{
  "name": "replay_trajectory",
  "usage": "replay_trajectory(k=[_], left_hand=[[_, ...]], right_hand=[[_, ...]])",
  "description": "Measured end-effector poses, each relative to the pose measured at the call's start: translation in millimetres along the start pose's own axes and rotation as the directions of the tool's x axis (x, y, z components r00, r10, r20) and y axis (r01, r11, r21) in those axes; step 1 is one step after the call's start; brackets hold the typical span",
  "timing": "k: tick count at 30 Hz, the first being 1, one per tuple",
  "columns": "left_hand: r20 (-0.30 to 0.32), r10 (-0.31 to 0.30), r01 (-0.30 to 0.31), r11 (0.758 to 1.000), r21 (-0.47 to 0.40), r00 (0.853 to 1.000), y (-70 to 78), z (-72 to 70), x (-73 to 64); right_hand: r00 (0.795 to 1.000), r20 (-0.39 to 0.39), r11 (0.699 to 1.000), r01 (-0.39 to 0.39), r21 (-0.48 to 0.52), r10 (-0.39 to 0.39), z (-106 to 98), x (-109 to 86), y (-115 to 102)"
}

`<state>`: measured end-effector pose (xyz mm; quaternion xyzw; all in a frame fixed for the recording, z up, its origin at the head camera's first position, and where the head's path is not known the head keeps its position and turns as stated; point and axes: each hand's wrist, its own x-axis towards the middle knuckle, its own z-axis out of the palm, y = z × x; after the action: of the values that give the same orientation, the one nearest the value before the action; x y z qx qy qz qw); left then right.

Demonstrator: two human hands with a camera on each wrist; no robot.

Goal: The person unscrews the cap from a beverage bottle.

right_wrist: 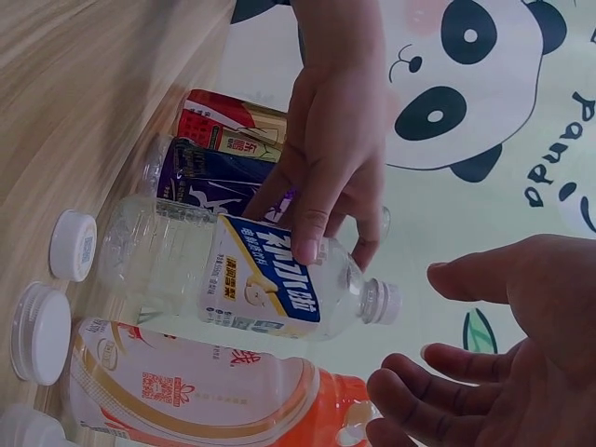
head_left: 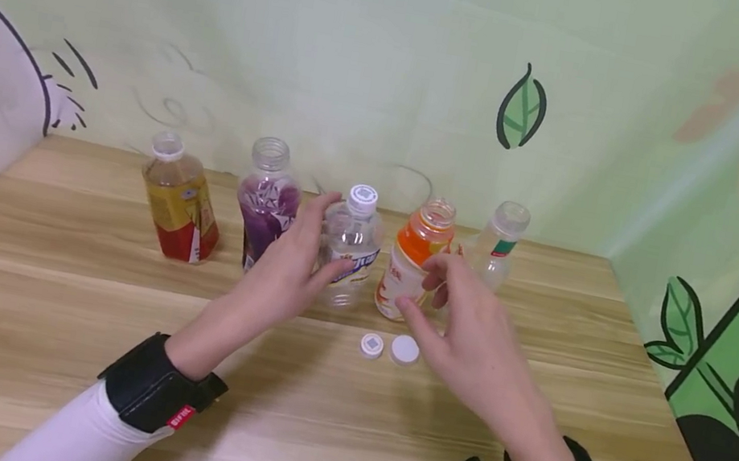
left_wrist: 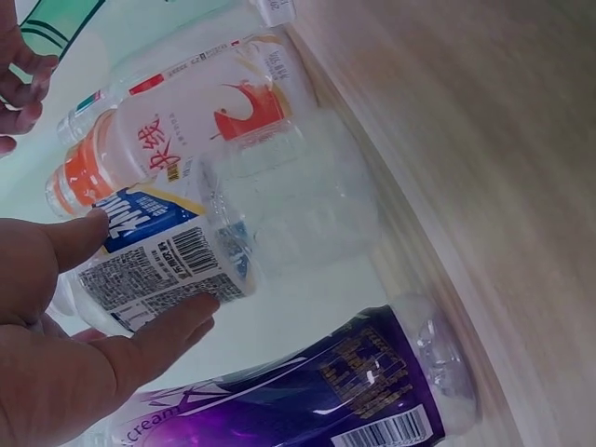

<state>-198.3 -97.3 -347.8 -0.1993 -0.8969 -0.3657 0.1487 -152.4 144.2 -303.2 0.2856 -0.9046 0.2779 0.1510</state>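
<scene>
My left hand point(head_left: 284, 261) is around the side of a clear bottle point(head_left: 349, 246) with a white cap. Its index finger extends straight along the left side, and the thumb lies across the label point(right_wrist: 268, 279). My right hand point(head_left: 471, 325) hovers before an orange-and-white bottle point(head_left: 402, 273), fingers loosely bent, nothing between them. In the right wrist view its fingertips are near the white bottle cap point(right_wrist: 383, 303). Left of the left hand stands an uncapped purple-labelled bottle point(head_left: 265, 205). Two white caps point(head_left: 371, 345) lie on the table in front of the orange bottle.
An uncapped bottle with a gold and red label point(head_left: 185, 212) stands at the far left. A clear uncapped bottle point(head_left: 504, 233) is partly hidden behind my right hand. Another white cap point(right_wrist: 28, 426) shows at the right wrist view's lower corner. A printed backdrop point(head_left: 340, 54) rises behind the wooden table point(head_left: 0, 332).
</scene>
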Motion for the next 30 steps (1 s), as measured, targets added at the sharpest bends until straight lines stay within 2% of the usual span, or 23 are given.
replay_trajectory(k=[5,14,21,30], left_hand=[[0.009,0.029,-0.029,0.999,0.014,1.0,3.2,-4.0,-1.7],[0.045,0.042,-0.042,0.999,0.011,0.998,12.2,-13.8,-12.9],[0.039,0.107,-0.108,0.994,0.024,0.994,17.1,-19.9,-21.7],[0.094,0.158,-0.16,0.987,0.018,0.983,25.9,-25.1,-32.8]], right_hand=[[1.0,0.002,1.0,-0.004,0.002,0.004,-0.3,-0.5,0.6],[1.0,0.028,1.0,-0.013,0.008,0.013,0.5,1.7,1.1],[1.0,0.024,1.0,0.0,0.005,0.0,1.3,2.6,1.3],[1.0,-0.012,0.999,0.024,0.024,-0.024,2.3,1.8,3.0]])
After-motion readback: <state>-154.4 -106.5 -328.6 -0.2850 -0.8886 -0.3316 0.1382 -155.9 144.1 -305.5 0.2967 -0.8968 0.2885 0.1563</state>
